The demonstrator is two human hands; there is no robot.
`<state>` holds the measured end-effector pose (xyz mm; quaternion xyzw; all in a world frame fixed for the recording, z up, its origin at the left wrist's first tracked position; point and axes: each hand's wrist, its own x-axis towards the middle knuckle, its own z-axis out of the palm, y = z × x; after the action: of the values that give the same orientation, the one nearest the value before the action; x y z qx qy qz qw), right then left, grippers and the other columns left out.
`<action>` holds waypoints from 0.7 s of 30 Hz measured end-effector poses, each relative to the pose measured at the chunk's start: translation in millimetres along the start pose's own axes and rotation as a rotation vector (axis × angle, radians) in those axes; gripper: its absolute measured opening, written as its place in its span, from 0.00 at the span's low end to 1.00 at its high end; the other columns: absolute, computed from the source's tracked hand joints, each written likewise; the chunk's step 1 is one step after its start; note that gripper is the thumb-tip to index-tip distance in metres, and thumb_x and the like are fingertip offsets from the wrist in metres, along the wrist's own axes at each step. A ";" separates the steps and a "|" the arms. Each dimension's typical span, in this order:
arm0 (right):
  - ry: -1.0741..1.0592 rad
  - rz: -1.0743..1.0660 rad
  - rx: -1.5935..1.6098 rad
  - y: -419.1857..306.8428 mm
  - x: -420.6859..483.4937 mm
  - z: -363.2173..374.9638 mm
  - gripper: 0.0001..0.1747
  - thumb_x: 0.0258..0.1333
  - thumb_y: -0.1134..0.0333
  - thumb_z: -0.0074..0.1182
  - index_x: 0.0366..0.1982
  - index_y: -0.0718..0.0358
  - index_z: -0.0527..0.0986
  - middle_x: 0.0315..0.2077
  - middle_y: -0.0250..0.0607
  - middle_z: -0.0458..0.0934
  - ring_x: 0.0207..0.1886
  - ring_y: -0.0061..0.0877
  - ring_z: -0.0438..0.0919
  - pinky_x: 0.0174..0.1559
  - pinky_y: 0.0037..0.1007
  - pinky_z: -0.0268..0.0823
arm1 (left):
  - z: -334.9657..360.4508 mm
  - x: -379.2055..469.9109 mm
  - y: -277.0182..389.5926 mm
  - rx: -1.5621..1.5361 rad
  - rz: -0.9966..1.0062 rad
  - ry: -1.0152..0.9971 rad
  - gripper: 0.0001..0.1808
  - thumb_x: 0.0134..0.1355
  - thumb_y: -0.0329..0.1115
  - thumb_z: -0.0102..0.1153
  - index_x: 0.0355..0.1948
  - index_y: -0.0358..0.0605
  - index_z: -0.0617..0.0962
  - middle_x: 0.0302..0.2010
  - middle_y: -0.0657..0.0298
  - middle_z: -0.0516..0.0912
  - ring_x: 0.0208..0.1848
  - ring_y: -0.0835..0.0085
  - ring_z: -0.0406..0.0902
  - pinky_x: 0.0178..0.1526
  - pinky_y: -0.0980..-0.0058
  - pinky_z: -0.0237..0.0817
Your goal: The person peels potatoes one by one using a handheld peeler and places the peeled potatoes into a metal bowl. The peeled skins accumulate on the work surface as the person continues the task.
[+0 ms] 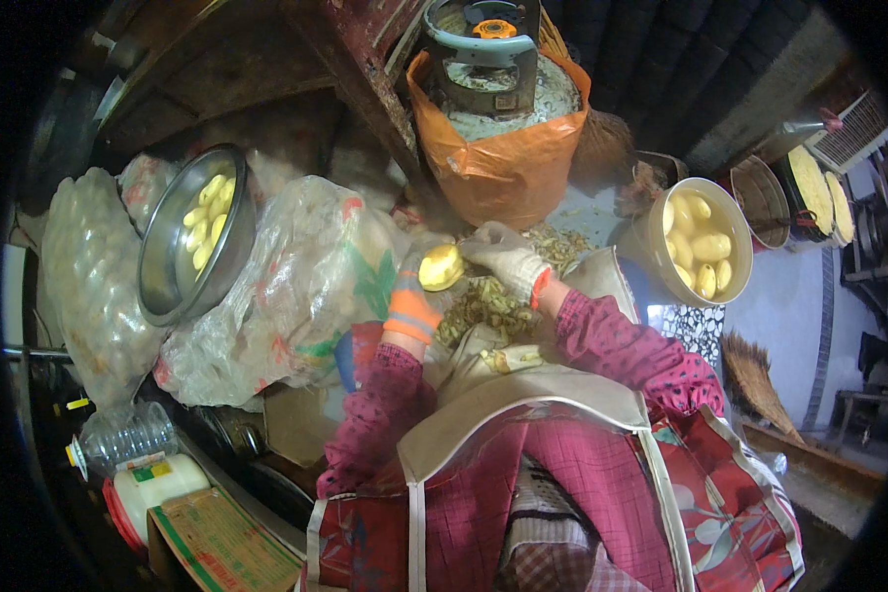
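Note:
A partly peeled yellow potato (441,268) is held in my left hand (413,300), which wears a grey glove with an orange cuff. Close against its right side is my right hand (509,260), in a whitish knit glove with a red edge. The fingers of that hand are curled; whether a tool sits in them is hidden. Below both hands lies a heap of potato peelings (492,311). A few more peelings (510,360) rest on the beige apron (459,385) across my lap.
To the right stands a white bucket (636,244) of peeled potatoes in water. A metal basin (248,214) with peeled potatoes leans on clear plastic sacks (303,288) at left. A gas cylinder (555,96) in an orange bag (496,177) stands ahead. A straw broom (755,377) lies far right.

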<state>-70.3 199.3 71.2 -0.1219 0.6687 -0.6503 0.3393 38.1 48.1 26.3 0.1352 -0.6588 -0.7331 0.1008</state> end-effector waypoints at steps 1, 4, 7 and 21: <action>-0.012 -0.085 -0.072 -8.3 -3.0 9.8 0.20 0.50 0.56 0.62 0.32 0.68 0.75 0.24 0.35 0.77 0.30 0.25 0.75 0.35 0.30 0.67 | -2.1 1.0 -8.7 0.203 0.084 0.026 0.27 0.56 0.19 0.56 0.58 0.41 0.68 0.54 0.56 0.76 0.51 0.64 0.78 0.55 0.65 0.71; -0.105 -0.213 -0.492 -23.3 -14.2 23.2 0.23 0.48 0.53 0.60 0.31 0.69 0.75 0.25 0.42 0.78 0.30 0.25 0.75 0.36 0.31 0.67 | -9.5 0.0 -27.7 0.305 0.065 0.087 0.31 0.53 0.21 0.60 0.59 0.41 0.67 0.55 0.58 0.76 0.52 0.64 0.77 0.57 0.63 0.69; 0.089 -0.059 -0.036 10.2 8.6 -5.1 0.17 0.50 0.58 0.62 0.28 0.66 0.74 0.24 0.37 0.76 0.27 0.23 0.73 0.30 0.31 0.66 | 8.9 1.1 8.1 0.023 -0.019 -0.062 0.28 0.53 0.23 0.60 0.57 0.41 0.70 0.54 0.59 0.77 0.52 0.66 0.76 0.56 0.67 0.69; -0.173 0.067 0.149 -5.8 4.4 -9.9 0.12 0.53 0.64 0.62 0.31 0.64 0.74 0.27 0.33 0.77 0.31 0.18 0.75 0.33 0.23 0.69 | -15.7 0.1 20.9 0.282 0.216 -0.121 0.22 0.55 0.15 0.52 0.52 0.40 0.76 0.49 0.54 0.80 0.51 0.65 0.79 0.51 0.71 0.71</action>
<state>-81.3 203.7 74.7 -0.1297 0.5905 -0.6736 0.4253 42.5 30.9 45.6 0.0319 -0.7705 -0.6253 0.1193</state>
